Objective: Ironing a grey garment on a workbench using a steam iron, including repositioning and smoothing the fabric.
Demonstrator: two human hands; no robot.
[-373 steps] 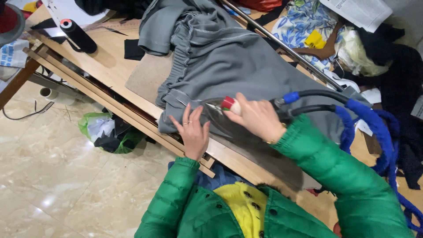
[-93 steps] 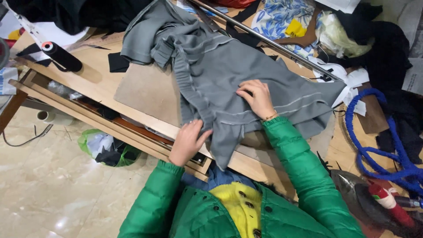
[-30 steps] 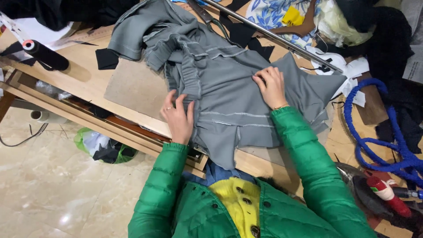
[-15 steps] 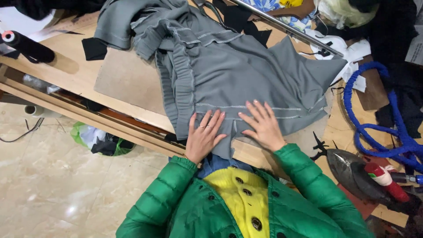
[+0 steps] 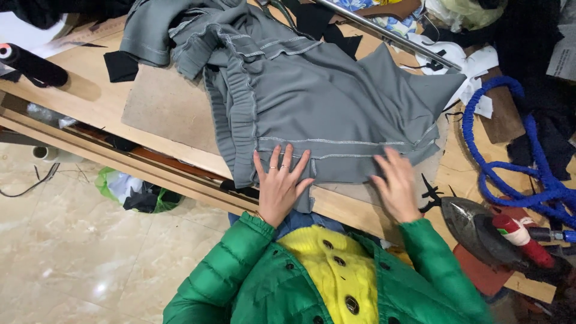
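The garment (image 5: 324, 102) spread across the middle is a plain mid-grey, with paler grey stitching running along its near hem and a ribbed grey band down its left side. It lies on a light tan wooden table (image 5: 96, 105) topped by a duller brown board (image 5: 165, 111). The sleeves (image 5: 222, 282) are bright green and quilted, over a yellow top (image 5: 336, 273) with dark buttons. At the right, a coiled hose (image 5: 516, 174) is vivid blue, and the iron (image 5: 492, 231) is dark grey with a red handle. A black scrap (image 5: 120, 65) lies far left. The floor (image 5: 72, 258) is glossy beige tile, with a green bag (image 5: 129, 189) on it.
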